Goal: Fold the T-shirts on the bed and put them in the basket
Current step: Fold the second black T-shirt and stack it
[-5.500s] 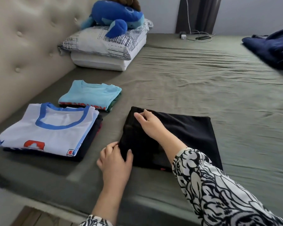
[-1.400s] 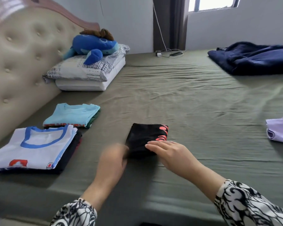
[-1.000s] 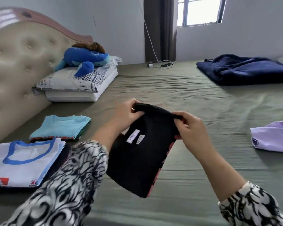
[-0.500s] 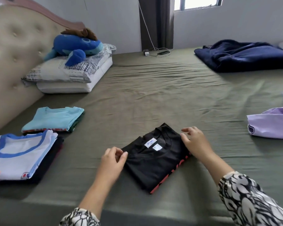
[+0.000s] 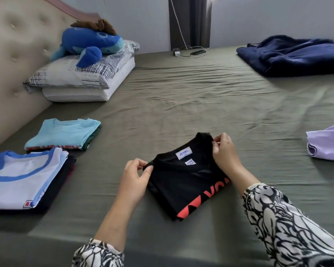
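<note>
**Squaring up the folded black T-shirt near the front edge of the bed**

The black T-shirt lies folded into a compact rectangle on the bed, close to its front edge and turned at an angle to it, collar and labels facing up and red lettering showing along its near side. The left hand pinches the collar-end corner nearest the left between thumb and fingertips; the right hand pinches the far corner the same way. Both hands are clamped on cloth, well apart from each other.

The step in hand appears to be the last tidy-up of this fold. To do it well, both corners should be drawn outward evenly so the top edge lies taut and straight, without lifting so high that the layers beneath slide apart. The fabric looks thin and slippery, so a light pull is safer than a tug.

Toward the left edge of the bed, by the headboard, sit two finished stacks: a white T-shirt with blue trim on top of one, a light blue T-shirt on the other. A lilac garment at the right edge looks not yet folded. No basket is in view.
</note>
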